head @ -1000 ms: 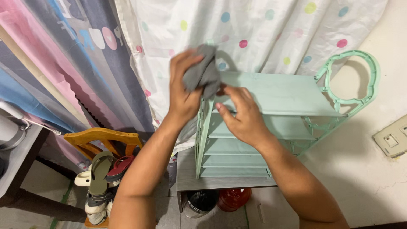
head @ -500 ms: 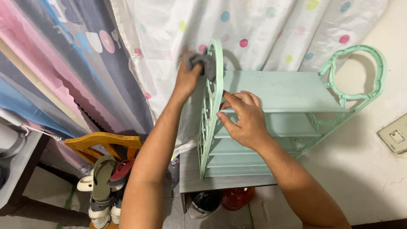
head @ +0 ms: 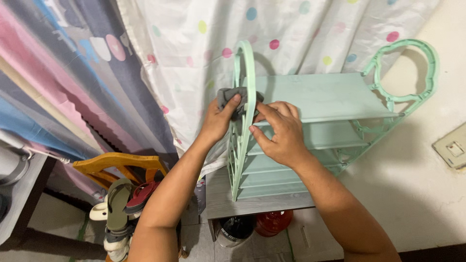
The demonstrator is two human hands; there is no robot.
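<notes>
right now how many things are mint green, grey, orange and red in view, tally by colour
mint green: 1, the shelf rack
grey: 1, the cloth in the left hand
orange: 1, the wooden rack
red: 1, the container under the table
total: 4

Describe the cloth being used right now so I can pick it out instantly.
Find the mint-green tiered rack against the dotted white curtain. At its near side panel, the left hand presses a small crumpled grey cloth, the only dark, plain fabric there.
</notes>
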